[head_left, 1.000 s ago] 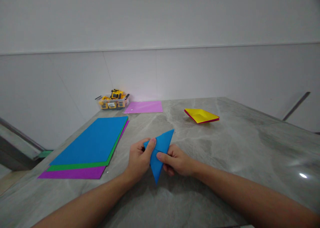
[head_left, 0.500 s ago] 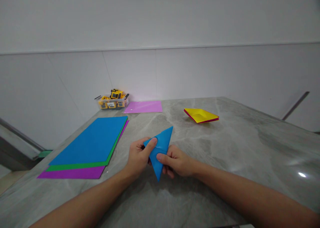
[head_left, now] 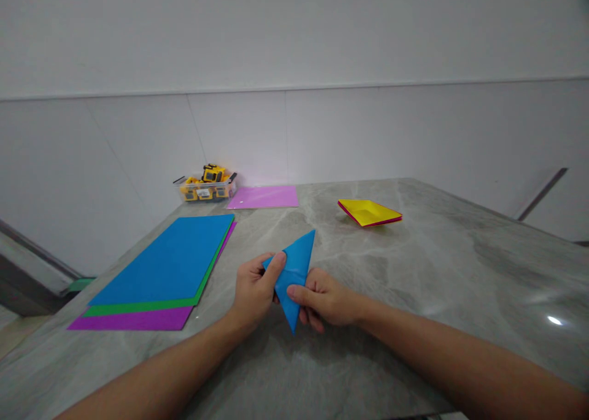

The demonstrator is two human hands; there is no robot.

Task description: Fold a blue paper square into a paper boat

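A folded blue paper piece (head_left: 296,262) with pointed ends is held up in front of me, one point up and one down. My left hand (head_left: 258,285) pinches its left side, thumb on the front face and fingers behind. My right hand (head_left: 324,297) grips its lower right edge, thumb on the front; the fingers curl beneath and behind. The folds at the back are hidden by the paper and fingers. Beyond my right hand, a folded yellow paper piece (head_left: 368,213) with a red underside rests on the grey marbled table (head_left: 405,273).
Blue (head_left: 165,260), green (head_left: 138,308) and purple (head_left: 133,320) sheets lie overlapped on the left. Pink sheets (head_left: 267,196) lie at the back beside a clear plastic box (head_left: 202,193) of yellow and black toy vehicles. A white wall (head_left: 294,132) stands behind the table.
The blue paper's upper point has shifted slightly left and its angle has changed a little. Both hands keep their hold, with the left thumb slightly further left.
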